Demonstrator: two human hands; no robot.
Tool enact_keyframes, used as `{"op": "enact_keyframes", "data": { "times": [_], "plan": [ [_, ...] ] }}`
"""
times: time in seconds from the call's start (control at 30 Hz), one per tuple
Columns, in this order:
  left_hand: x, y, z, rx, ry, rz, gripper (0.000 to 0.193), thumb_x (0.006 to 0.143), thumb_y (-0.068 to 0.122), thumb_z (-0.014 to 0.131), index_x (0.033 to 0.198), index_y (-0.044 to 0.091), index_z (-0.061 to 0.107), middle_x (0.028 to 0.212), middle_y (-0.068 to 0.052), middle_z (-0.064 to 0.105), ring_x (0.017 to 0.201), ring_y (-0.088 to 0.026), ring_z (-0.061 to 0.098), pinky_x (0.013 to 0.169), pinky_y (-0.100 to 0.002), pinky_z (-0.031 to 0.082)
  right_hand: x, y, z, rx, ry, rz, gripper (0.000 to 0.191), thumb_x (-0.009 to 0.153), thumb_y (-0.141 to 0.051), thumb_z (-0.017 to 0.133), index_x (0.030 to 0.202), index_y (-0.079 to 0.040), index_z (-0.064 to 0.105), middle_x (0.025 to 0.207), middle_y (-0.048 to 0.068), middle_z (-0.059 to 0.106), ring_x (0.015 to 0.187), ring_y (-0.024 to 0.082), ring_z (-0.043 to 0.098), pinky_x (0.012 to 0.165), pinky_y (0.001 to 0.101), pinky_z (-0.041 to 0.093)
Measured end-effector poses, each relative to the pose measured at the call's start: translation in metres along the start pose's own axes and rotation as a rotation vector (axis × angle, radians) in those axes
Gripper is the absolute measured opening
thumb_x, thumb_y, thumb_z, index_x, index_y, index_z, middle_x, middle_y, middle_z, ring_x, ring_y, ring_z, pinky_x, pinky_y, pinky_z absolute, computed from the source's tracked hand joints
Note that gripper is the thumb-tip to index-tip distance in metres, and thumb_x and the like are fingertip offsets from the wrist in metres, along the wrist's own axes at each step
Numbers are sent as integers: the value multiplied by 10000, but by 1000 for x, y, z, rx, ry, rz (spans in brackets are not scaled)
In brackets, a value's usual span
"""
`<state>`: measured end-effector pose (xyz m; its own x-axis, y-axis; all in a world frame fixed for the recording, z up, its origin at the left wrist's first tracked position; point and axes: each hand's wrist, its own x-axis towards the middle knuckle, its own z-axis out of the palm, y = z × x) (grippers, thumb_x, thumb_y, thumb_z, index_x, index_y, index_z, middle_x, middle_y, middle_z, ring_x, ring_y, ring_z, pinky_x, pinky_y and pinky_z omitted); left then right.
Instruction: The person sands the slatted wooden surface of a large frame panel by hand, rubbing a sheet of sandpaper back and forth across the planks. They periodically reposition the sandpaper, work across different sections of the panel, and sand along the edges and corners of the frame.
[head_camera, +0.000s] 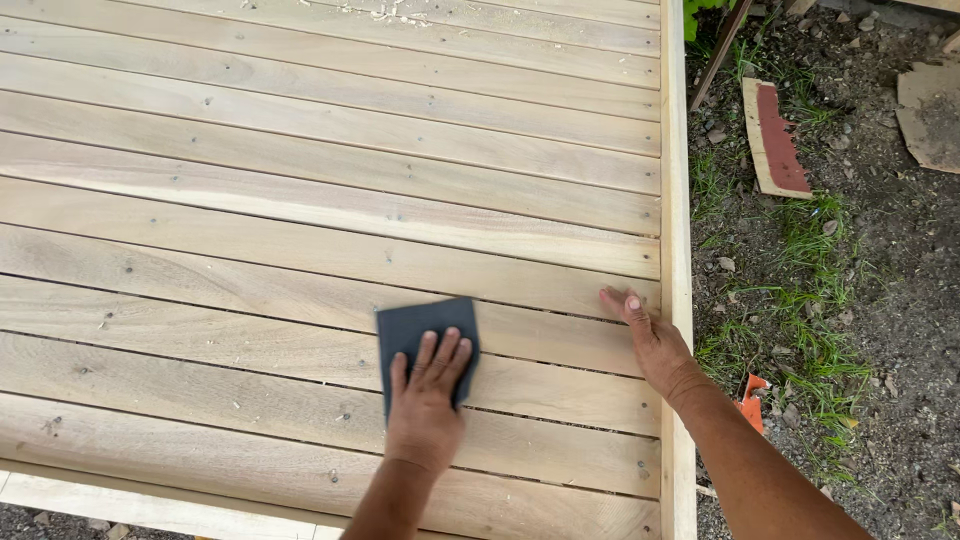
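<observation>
Left hand (425, 405) pressing flat, fingers spread, on dark sanding sheet (425, 335), lower centre. Right hand (648, 340) open on plank panel (300, 200). Possibly snagging on nail heads, tearing sheet.

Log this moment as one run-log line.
left hand: flat on dark sandpaper sheet | right hand: braced on wooden slat panel near edge rail
</observation>
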<state>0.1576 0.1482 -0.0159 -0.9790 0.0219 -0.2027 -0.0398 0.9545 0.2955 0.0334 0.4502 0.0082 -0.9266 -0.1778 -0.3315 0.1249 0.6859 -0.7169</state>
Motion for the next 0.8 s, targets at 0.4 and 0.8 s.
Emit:
{"op": "enact_keyframes", "data": {
  "times": [0.4,0.8],
  "plan": [
    [-7,63,25,-127,-52,179,745,885,81,508,1598,144,300,1716,-11,180,1589,-260,82,1250,-572,3,16,-18,86,-207,218,24,856,948,-737,0,1517,-320,483,1717,36,182,1599,269,56,1278,476,-22],
    [-9,-166,-70,16,150,-483,771,926,168,549,1610,192,193,1698,-9,97,1565,-261,32,1216,-598,13,19,-61,178,-596,369,-101,759,997,-585,355,1625,-187,200,1697,153,50,1541,377,2,1183,558,-11]
  ]
}}
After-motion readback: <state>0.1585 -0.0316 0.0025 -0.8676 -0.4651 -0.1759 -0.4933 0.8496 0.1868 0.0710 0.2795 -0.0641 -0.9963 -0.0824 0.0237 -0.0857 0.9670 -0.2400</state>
